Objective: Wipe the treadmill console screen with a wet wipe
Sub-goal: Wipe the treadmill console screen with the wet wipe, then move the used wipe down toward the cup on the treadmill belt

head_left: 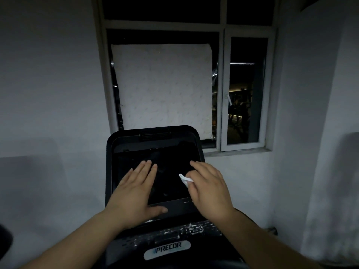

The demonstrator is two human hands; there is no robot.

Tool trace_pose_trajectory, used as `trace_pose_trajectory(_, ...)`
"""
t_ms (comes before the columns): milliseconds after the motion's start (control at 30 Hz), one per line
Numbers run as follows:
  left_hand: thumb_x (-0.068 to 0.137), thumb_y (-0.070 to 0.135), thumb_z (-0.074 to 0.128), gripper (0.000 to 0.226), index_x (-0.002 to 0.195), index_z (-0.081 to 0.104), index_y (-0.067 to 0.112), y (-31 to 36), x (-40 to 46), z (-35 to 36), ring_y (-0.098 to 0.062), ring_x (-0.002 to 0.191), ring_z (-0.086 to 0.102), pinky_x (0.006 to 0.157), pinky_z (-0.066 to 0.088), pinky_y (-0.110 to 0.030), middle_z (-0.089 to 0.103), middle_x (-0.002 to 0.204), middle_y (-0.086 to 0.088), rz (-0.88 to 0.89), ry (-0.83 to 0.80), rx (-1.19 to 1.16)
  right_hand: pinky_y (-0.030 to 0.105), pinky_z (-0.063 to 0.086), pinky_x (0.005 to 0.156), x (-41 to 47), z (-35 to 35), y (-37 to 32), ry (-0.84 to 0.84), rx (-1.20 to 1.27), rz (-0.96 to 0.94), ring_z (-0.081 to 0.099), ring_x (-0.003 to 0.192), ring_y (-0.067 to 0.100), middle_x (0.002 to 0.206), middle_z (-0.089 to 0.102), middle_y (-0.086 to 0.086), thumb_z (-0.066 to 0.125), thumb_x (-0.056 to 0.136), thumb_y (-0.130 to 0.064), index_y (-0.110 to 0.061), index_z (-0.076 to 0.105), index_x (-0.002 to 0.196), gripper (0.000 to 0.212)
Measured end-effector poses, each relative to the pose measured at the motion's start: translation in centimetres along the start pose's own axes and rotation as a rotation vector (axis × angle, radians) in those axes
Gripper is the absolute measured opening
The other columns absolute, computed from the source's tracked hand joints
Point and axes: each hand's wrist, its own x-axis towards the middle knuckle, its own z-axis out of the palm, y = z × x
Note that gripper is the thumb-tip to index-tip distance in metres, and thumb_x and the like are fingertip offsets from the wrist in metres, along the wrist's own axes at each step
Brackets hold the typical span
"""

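The black treadmill console screen point(169, 171) stands tilted in front of me, dark and switched off. My left hand point(134, 193) lies flat on the screen's left half, fingers spread, holding nothing. Over the screen's right side, my right hand point(207, 187) is curled on a small white wet wipe point(185, 179). Only a folded corner of the wipe sticks out by the thumb; the remainder is hidden under the palm.
Below the screen is the console's key panel point(174, 233) with a Precor badge point(168, 249). Behind the console a window point(246, 90) is partly covered by a white sheet point(163, 88). White walls stand on both sides, and the room is dim.
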Motion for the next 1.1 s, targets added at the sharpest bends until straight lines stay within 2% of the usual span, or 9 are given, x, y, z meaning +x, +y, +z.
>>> trace_pose_trajectory(267,0.078,0.087,0.049,0.125,0.157,-0.023,0.023,0.2,-5.2,-2.8,-0.014,0.151,-0.029,0.125,-0.010,-0.037,-0.028,0.166,0.001,0.033,-0.003,-0.036,0.037,0.042,0.107,-2.6,-4.0,-5.3,0.014,-0.047,0.050,0.054,0.125,0.020,0.132,0.062,0.001,0.068,0.089,-0.017,-0.018,0.067,0.101,0.012)
trace_pose_trajectory(533,0.078,0.088,0.046,0.124,0.154,-0.027,0.024,1.6,-12.2,-4.5,-0.014,0.150,-0.030,0.124,-0.012,-0.036,-0.029,0.165,0.000,0.072,-0.021,-0.089,0.035,0.041,0.108,-7.2,-8.0,-11.2,-0.026,-0.095,0.071,0.052,0.126,0.017,0.130,0.062,-0.001,0.068,0.091,-0.020,-0.020,0.066,0.099,0.008)
trace_pose_trajectory(767,0.078,0.086,0.051,0.124,0.158,-0.022,0.024,4.2,-15.6,-7.4,-0.013,0.150,-0.029,0.123,-0.013,-0.034,-0.028,0.166,0.001,0.093,0.010,-0.128,0.037,0.042,0.106,-9.1,-12.7,-13.5,-0.017,-0.118,0.068,0.052,0.126,0.018,0.130,0.061,-0.002,0.067,0.091,-0.020,-0.020,0.066,0.099,0.009)
trace_pose_trajectory(867,0.075,0.090,0.045,0.125,0.158,-0.021,0.024,5.6,-16.4,-8.5,-0.013,0.151,-0.028,0.123,-0.012,-0.034,-0.026,0.166,0.001,0.097,0.016,-0.120,0.037,0.043,0.106,-10.0,-14.7,-13.9,-0.004,-0.125,0.081,0.053,0.125,0.019,0.129,0.062,-0.001,0.068,0.090,-0.018,-0.019,0.066,0.099,0.010)
trace_pose_trajectory(967,0.059,0.102,0.025,0.135,0.158,-0.020,0.024,7.1,-17.2,-9.4,-0.013,0.151,-0.028,0.124,-0.011,-0.035,-0.027,0.165,0.002,0.096,0.005,-0.123,0.038,0.043,0.105,-11.3,-16.5,-13.9,0.010,-0.122,0.087,0.054,0.123,0.020,0.128,0.063,-0.001,0.069,0.089,-0.017,-0.019,0.066,0.098,0.010)
trace_pose_trajectory(1000,0.059,0.103,0.025,0.135,0.158,-0.020,0.024,7.7,-17.5,-9.6,-0.013,0.151,-0.028,0.124,-0.011,-0.035,-0.027,0.165,0.002,0.096,0.001,-0.127,0.038,0.044,0.105,-11.8,-17.2,-13.8,0.011,-0.122,0.087,0.055,0.123,0.020,0.127,0.063,-0.001,0.069,0.089,-0.017,-0.019,0.066,0.097,0.009)
trace_pose_trajectory(1100,0.074,0.091,0.045,0.126,0.158,-0.020,0.024,9.8,-18.8,-10.1,-0.013,0.151,-0.028,0.124,-0.011,-0.036,-0.026,0.167,0.001,0.087,0.010,-0.135,0.038,0.045,0.104,-13.6,-19.1,-13.4,0.008,-0.121,0.103,0.055,0.122,0.020,0.127,0.063,-0.002,0.071,0.088,-0.018,-0.020,0.065,0.096,0.010)
